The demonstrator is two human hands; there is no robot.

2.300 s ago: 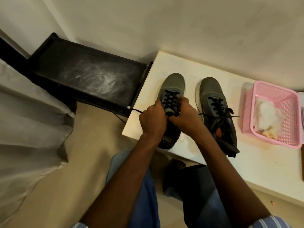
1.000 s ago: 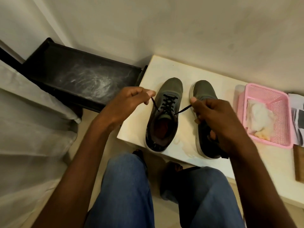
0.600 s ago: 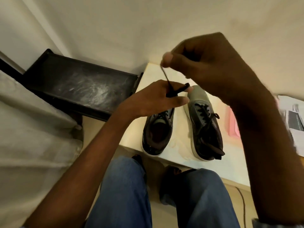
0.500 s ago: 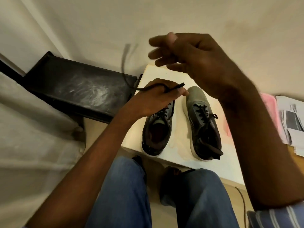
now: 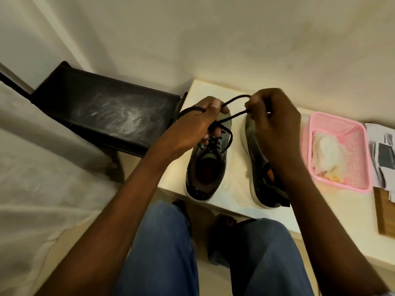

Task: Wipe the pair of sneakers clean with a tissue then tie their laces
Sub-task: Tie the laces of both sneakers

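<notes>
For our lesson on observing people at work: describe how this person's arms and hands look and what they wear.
Both forearms are bare up to the frame edge, with no watch, ring, bracelet or glove in sight on the left hand or the right hand. A sliver of pale fabric, perhaps a sleeve, shows at the bottom right corner. Blue jeans cover the legs.
</notes>
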